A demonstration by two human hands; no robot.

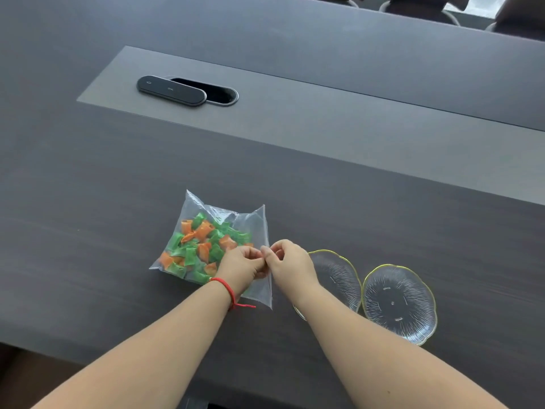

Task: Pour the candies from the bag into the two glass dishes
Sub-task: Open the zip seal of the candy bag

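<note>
A clear plastic bag [250, 222] lies flat on the dark table, filled with several green and orange wrapped candies [200, 246]. My left hand [243, 265] and my right hand [290, 262] meet at the bag's right edge, each pinching the plastic there. A red string bracelet circles my left wrist. Two empty clear glass dishes with gold scalloped rims sit to the right of the bag: the nearer dish [339, 278] is partly covered by my right forearm, and the second dish [398, 302] touches it on its right side.
A dark oval cable-port cover [171, 90] sits slid aside from its open slot [218, 94] in the grey centre panel [324, 119] of the table. Chair backs [418, 4] stand beyond the far edge. The table's near edge runs beneath my forearms.
</note>
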